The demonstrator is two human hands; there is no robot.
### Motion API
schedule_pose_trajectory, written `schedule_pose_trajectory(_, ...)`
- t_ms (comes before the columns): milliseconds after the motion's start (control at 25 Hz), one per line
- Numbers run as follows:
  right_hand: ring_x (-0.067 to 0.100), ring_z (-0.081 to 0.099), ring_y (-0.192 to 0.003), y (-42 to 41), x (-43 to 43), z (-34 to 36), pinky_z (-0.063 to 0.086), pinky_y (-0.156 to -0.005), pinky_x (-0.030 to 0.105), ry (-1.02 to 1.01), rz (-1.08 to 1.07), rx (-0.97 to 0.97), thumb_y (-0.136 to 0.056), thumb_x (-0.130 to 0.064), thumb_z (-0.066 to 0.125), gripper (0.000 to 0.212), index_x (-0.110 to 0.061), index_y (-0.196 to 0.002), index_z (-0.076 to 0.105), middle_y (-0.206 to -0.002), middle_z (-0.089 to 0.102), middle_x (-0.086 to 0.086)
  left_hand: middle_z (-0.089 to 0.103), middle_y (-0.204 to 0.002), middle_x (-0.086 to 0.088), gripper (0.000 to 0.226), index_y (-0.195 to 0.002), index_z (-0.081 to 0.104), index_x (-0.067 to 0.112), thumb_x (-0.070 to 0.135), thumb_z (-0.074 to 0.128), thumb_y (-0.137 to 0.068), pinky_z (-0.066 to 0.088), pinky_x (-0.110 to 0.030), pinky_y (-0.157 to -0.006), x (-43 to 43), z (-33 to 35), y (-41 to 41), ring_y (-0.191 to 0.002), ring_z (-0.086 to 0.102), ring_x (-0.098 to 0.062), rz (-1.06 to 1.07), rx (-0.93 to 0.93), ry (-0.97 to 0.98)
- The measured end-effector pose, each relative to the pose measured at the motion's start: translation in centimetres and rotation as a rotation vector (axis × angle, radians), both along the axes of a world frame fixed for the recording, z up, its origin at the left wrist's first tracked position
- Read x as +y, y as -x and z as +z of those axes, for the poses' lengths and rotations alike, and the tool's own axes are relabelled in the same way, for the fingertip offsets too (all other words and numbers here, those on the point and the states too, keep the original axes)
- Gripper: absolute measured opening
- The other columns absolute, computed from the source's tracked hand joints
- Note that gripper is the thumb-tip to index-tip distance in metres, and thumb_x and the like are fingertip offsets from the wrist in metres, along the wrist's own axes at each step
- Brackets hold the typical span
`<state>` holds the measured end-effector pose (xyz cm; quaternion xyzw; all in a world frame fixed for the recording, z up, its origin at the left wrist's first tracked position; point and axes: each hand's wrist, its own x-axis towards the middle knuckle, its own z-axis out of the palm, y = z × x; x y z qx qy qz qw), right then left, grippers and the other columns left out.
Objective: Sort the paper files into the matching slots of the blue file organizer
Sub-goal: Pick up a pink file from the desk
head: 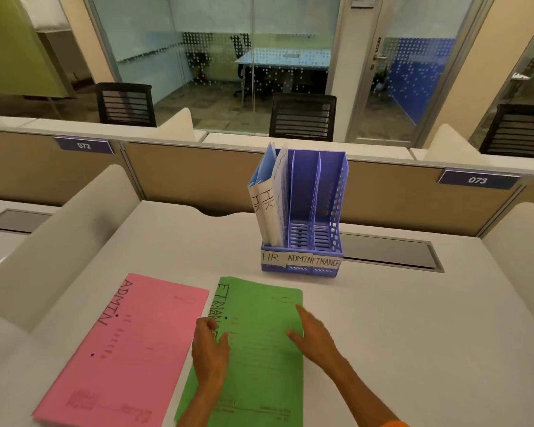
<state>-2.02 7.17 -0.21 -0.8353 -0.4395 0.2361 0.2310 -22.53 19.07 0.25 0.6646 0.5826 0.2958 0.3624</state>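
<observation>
A blue file organizer point(330, 192) stands at the back of the desk, its three slots labelled HR, ADMIN and FINANCE. Two white-and-blue files marked HR point(267, 195) stand in the left slot; the other two slots hold nothing. A pink folder marked ADMIN point(130, 349) lies flat at the front left. Beside it lies a green folder marked FINANCE point(259, 349). My left hand point(210, 346) rests on the green folder's left edge with fingers curled at that edge. My right hand point(315, 334) lies spread on its right edge.
The white desk point(398, 318) has raised dividers on both sides and a fabric partition behind. A grey cable hatch point(389, 252) sits in the desk right of the organizer. Black chairs and glass-walled rooms lie beyond.
</observation>
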Motion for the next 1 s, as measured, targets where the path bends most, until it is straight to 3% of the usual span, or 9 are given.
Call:
schedule_pose_trajectory(80, 0.023, 0.048, -0.127, 2.9, -0.9, -0.7, 0.037, -0.105, 0.029, 0.070, -0.006, 0.121, -0.088, -0.035, 0.061, 0.072, -0.011, -0.146, 0.026, -0.142, 0.048, 0.011, 0.060, -0.097, 0.000, 0.043, -0.095, 0.044, 0.022, 0.003, 0.078, -0.075, 0.056, -0.039, -0.068, 0.7, -0.4, 1.6, -0.088, 0.062, -0.024, 0.004, 0.053, 0.030)
schedule_pose_trajectory(240, 0.021, 0.050, -0.124, 6.0, -2.1, -1.7, 0.041, -0.104, 0.032, 0.149, -0.048, 0.171, -0.086, -0.036, 0.063, 0.068, -0.012, -0.142, 0.031, -0.139, 0.050, 0.005, 0.062, -0.104, -0.005, 0.043, -0.105, 0.051, 0.015, 0.005, 0.080, -0.074, 0.054, -0.035, -0.071, 1.7, -1.4, 3.4, -0.090, 0.059, -0.022, -0.084, 0.111, 0.137)
schedule_pose_trajectory(480, 0.023, 0.055, -0.116, 6.3, -2.5, -0.5, 0.045, -0.095, 0.032, 0.205, -0.064, 0.090, -0.088, -0.036, 0.060, 0.059, -0.013, -0.136, 0.035, -0.133, 0.055, 0.005, 0.066, -0.107, -0.009, 0.047, -0.113, 0.056, 0.006, 0.001, 0.079, -0.073, 0.050, -0.031, -0.073, 2.1, -1.7, 3.5, -0.097, 0.062, -0.027, -0.151, 0.087, 0.191)
schedule_pose_trajectory(720, 0.021, 0.056, -0.114, 7.2, -2.7, -0.8, 0.047, -0.094, 0.034, 0.234, -0.082, 0.042, -0.087, -0.039, 0.059, 0.064, -0.016, -0.139, 0.031, -0.135, 0.052, 0.003, 0.065, -0.108, -0.008, 0.043, -0.110, 0.057, 0.008, -0.002, 0.077, -0.073, 0.053, -0.031, -0.073, 2.6, -1.7, 4.2, -0.089, 0.060, -0.021, -0.181, 0.052, 0.199)
schedule_pose_trajectory(880, 0.020, 0.054, -0.113, 7.9, -1.7, -1.6, 0.049, -0.092, 0.037, 0.225, -0.107, 0.018, -0.084, -0.045, 0.058, 0.062, -0.016, -0.134, 0.035, -0.132, 0.053, 0.003, 0.062, -0.115, -0.008, 0.046, -0.118, 0.056, 0.007, 0.003, 0.076, -0.078, 0.053, -0.033, -0.084, 3.6, -1.8, 5.7, -0.103, 0.059, -0.023, -0.202, 0.037, 0.179)
schedule_pose_trajectory(1000, 0.023, 0.044, -0.125, 9.4, 0.2, -1.7, 0.042, -0.102, 0.035, 0.209, -0.096, -0.121, -0.087, -0.044, 0.057, 0.062, -0.013, -0.136, 0.034, -0.140, 0.045, 0.007, 0.062, -0.119, -0.009, 0.045, -0.120, 0.056, 0.010, 0.008, 0.075, -0.080, 0.051, -0.037, -0.090, 5.6, -1.8, 7.8, -0.111, 0.057, -0.026, -0.191, 0.085, 0.133)
